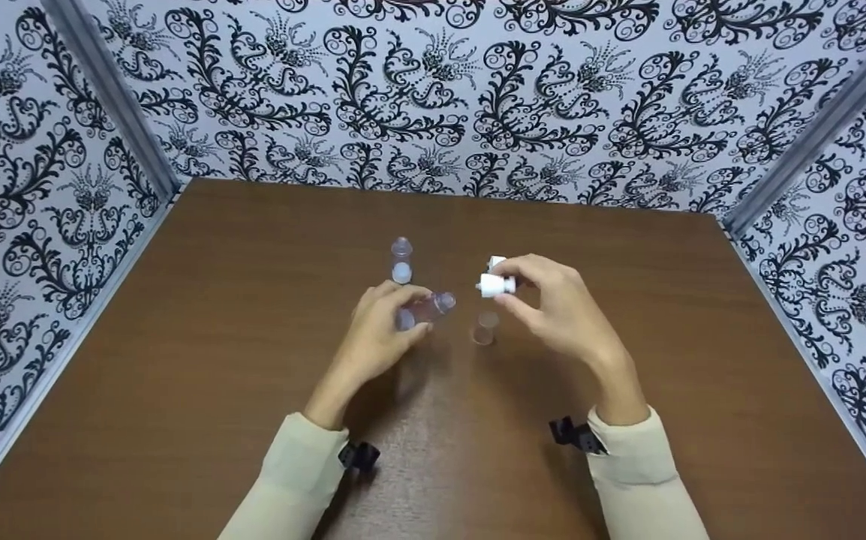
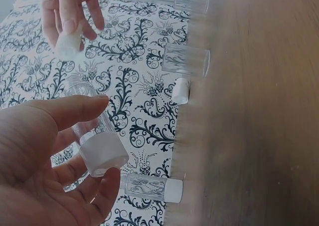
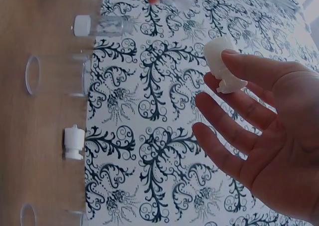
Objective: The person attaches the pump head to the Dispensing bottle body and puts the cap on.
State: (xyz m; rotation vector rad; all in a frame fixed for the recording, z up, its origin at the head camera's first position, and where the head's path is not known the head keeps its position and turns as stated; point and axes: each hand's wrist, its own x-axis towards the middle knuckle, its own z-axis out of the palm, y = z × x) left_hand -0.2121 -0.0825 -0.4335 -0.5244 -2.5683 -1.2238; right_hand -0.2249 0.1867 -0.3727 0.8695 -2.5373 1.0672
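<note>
My left hand (image 1: pixel 377 330) grips a small clear bottle (image 1: pixel 442 303) between thumb and fingers, its neck tilted up to the right. In the left wrist view, the bottle's white base (image 2: pixel 102 153) shows below the thumb. Across from it, my right hand (image 1: pixel 564 307) pinches a white pump top (image 1: pixel 493 285) with thumb and fingertips. The pump top and the bottle neck are apart, both held above the table. Just behind the right fingers, a second white pump top (image 3: pixel 75 142) stands on the table.
Beyond my left hand a second clear bottle with a white base (image 1: pixel 401 262) stands on the brown table (image 1: pixel 268 247). A clear cylindrical cover (image 1: pixel 484 330) stands between the hands. Another clear cover (image 2: pixel 192 2) appears in the wrist views. Patterned walls (image 1: pixel 433 97) enclose the table.
</note>
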